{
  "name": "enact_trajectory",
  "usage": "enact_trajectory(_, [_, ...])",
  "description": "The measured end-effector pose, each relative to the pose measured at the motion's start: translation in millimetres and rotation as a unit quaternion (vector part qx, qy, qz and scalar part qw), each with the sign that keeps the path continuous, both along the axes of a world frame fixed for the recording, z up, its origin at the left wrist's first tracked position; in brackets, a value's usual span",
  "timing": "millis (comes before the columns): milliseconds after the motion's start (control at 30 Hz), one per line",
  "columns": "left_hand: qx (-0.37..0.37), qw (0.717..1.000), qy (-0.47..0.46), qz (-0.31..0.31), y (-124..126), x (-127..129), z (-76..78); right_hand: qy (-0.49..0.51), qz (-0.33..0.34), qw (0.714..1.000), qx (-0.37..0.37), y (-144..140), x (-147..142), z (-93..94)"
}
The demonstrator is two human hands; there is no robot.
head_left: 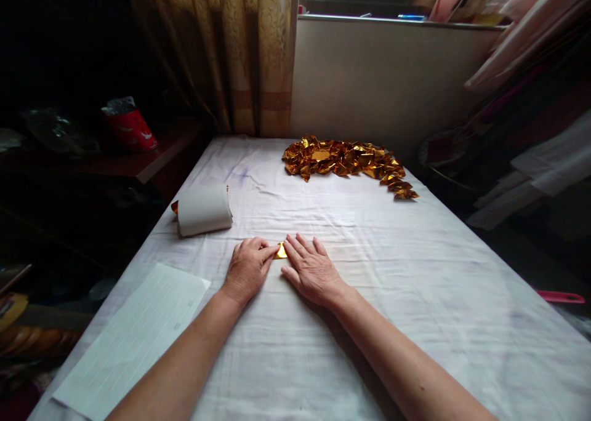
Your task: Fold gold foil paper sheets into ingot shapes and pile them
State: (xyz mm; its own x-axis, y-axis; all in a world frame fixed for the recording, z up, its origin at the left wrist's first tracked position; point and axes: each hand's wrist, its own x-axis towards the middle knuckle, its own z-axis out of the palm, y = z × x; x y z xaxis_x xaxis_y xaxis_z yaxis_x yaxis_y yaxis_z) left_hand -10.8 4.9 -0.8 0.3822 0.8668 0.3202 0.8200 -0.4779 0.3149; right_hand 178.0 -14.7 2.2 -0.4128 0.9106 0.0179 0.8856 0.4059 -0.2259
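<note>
A small piece of gold foil paper [280, 251] lies flat on the white cloth of the table [351, 236], mostly hidden under my fingers. My left hand [248, 268] presses on its left side with the fingertips. My right hand [310, 268] lies flat over its right side, fingers spread and pointing away from me. At the far end of the table sits a pile of folded gold foil pieces [345, 160].
A stack of white-backed sheets [203, 209] lies curled near the table's left edge. A printed white paper [138, 335] rests at the near left. A red packet [130, 125] stands on a dark shelf at the left. Curtain and wall are behind.
</note>
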Motion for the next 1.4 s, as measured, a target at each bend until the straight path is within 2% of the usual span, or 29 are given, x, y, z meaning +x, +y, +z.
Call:
enact_trajectory(167, [0.003, 1.000, -0.006, -0.003, 0, 1, -1.0, -0.028, -0.041, 0.999, -0.004, -4, 13, 1.7])
enact_trajectory(300, [0.014, 1.000, 0.005, -0.010, -2, -2, 1.9, -0.035, -0.046, 0.998, -0.006, -5, 15, 1.1])
enact_trajectory(533, [0.043, 0.994, 0.089, -0.051, -18, -8, 3.6, -0.025, -0.047, 0.999, -0.010, -6, 14, 3.7])
enact_trajectory(600, [0.050, 0.989, 0.111, -0.083, -19, -4, 4.4, -0.024, -0.046, 0.999, -0.012, -6, 14, 3.2])
enact_trajectory(700, [0.028, 0.982, 0.136, -0.128, -17, 5, 7.0, -0.025, -0.046, 0.998, -0.017, -5, 15, 1.9])
enact_trajectory(867, [-0.015, 0.980, 0.152, -0.127, -11, 12, 7.8, -0.019, -0.042, 0.999, -0.020, -5, 16, 2.7])
enact_trajectory(1167, [0.003, 0.981, 0.140, -0.135, -14, -13, -2.4, -0.013, -0.042, 0.999, -0.010, -6, 16, 2.3])
enact_trajectory(1400, [0.011, 0.979, 0.144, -0.144, -14, -32, -1.2, -0.016, -0.042, 0.999, -0.005, -5, 15, 1.6])
